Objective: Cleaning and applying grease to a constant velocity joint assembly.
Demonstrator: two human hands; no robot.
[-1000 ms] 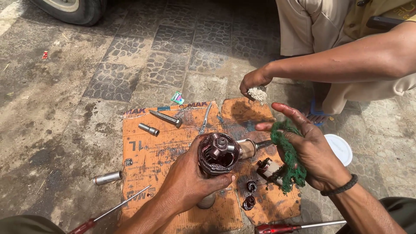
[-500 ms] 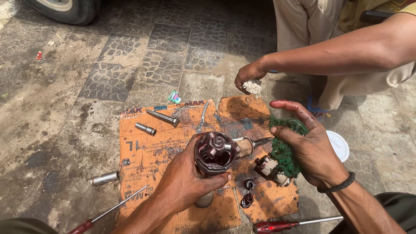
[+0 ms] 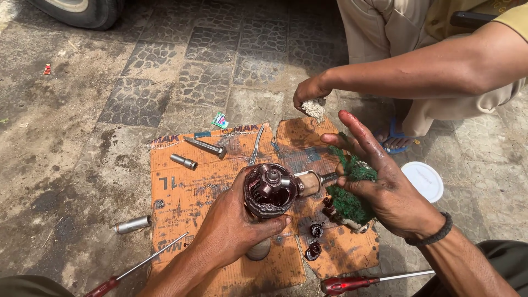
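— What do we have in our left hand [image 3: 234, 231]?
— It is wrapped tight around a round metal motor part [image 3: 270, 190], held up over the orange cardboard [image 3: 192, 187].
— And our right hand [image 3: 385, 184]?
— Its fingers are spread wide, with a green rag [image 3: 349, 192] pressed under the palm, just right of the motor part.

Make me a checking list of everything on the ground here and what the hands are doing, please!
Surface: oily orange cardboard on stone paving.
Job's things: round greasy motor part; green rag.
Clutter: two red-handled screwdrivers; sockets; silver tube; white lid; small dark rings.
Grippers: left hand grips the motor part; right hand presses the rag, fingers spread.
Cables: nothing seen.
Surroundings: another person's hand holding a pale wad; tyre.
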